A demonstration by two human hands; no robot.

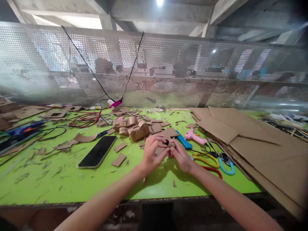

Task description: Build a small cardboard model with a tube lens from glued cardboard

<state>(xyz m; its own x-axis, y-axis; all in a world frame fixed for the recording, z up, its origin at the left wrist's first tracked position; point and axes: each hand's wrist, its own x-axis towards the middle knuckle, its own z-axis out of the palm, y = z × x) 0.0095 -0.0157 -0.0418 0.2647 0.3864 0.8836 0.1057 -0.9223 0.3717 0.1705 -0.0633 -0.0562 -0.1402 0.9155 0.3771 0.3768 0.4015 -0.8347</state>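
The left hand (pixel 151 153) and the right hand (pixel 181 156) meet above the green tabletop (pixel 72 183), and both grip with their fingertips a small cardboard piece (pixel 168 144) held between them. Left of the left hand lies a black phone (pixel 98 151). Just right of the right hand lie a blue cutter (pixel 183 140), a pink glue gun (pixel 194 137) and yellow scissors (pixel 207 159).

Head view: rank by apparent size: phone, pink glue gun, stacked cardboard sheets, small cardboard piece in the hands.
1. stacked cardboard sheets
2. phone
3. pink glue gun
4. small cardboard piece, mostly hidden between left hand and right hand, so its rank is unsure.
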